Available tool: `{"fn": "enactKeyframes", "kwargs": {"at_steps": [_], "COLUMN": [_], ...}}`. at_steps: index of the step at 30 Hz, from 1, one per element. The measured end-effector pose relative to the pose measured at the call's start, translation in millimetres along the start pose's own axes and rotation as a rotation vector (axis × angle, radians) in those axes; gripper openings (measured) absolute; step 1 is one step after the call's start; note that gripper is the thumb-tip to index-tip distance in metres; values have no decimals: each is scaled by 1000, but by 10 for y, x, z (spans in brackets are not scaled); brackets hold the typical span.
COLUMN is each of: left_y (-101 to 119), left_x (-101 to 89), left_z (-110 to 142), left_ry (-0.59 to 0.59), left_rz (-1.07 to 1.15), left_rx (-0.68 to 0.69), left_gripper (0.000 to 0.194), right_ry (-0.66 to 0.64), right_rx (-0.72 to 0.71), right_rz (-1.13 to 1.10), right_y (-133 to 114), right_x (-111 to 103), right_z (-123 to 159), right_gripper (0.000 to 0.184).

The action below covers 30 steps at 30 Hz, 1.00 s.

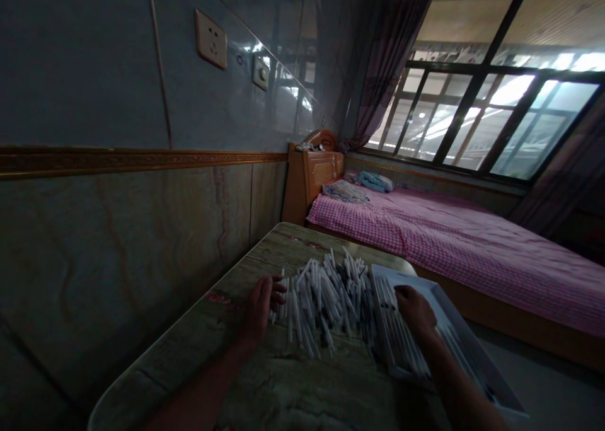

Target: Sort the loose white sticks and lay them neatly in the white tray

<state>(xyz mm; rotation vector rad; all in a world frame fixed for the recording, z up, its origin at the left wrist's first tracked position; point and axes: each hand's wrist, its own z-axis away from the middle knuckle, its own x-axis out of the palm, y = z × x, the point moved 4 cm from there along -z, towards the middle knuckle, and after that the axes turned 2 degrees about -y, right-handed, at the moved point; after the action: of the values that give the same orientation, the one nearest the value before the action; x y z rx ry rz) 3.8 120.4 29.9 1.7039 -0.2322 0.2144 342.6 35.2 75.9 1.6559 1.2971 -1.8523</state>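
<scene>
1. The left hand [259,305] is at the left side of a loose heap of slim, white, plastic-looking sticks [326,292], its fingers partly curled and close to the outermost ones; whether they pinch a stick, I cannot tell

2. The right hand [418,311] is over the left part of a shallow, pale, straight-sided tray [437,302], fingers bent down and tips drawn close together; what, if anything, lies between them is hidden

3. The heap rests on a green-brown, stone-patterned table [283,380] with rounded corners, towards its far right corner and just beside the tray; its sticks cross at many angles, and some show dark parts

4. For good handling, I would take sticks from the outside of the heap with light fingertips, since a pull from the middle could drag or roll the crossed ones

5. The tray lies slantwise along the table's right edge and seems to reach past it, so a gentle touch, with no weight on its outer wall, looks wise

6. Inside the tray, under and near the right hand, slim white sticks [394,330] lie side by side in roughly one direction; laying a stick parallel to these and letting go low should disturb them least

7. More slim sticks [456,344] lie towards the tray's right side, partly behind the right forearm; their number is too unclear to tell
</scene>
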Motion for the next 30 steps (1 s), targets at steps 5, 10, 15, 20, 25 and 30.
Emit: {"fn": "enactKeyframes", "kwargs": {"at_steps": [5, 10, 15, 20, 25, 30], "left_y": [-93, -155, -182, -169, -179, -189], "left_x": [65, 101, 113, 142, 192, 316], "left_z": [19, 66, 88, 108, 163, 306], "left_ry": [-95, -166, -196, -211, -249, -407], "left_rz": [-37, -129, -192, -193, -223, -169], "left_rx": [-6, -14, -40, -1, -11, -104], "left_gripper": [47, 41, 38, 34, 31, 33], "right_ry": [-119, -142, -164, -181, -171, -99], "right_rx": [-261, -417, -380, -321, -277, -402], "right_rz": [37, 231, 296, 299, 254, -146], "right_y": [-588, -1149, -1342, -1282, -1155, -1164], "right_x": [206, 484, 661, 675, 540, 535], "right_z": [322, 641, 642, 584, 649, 1043], "right_gripper": [26, 33, 29, 23, 26, 24]}}
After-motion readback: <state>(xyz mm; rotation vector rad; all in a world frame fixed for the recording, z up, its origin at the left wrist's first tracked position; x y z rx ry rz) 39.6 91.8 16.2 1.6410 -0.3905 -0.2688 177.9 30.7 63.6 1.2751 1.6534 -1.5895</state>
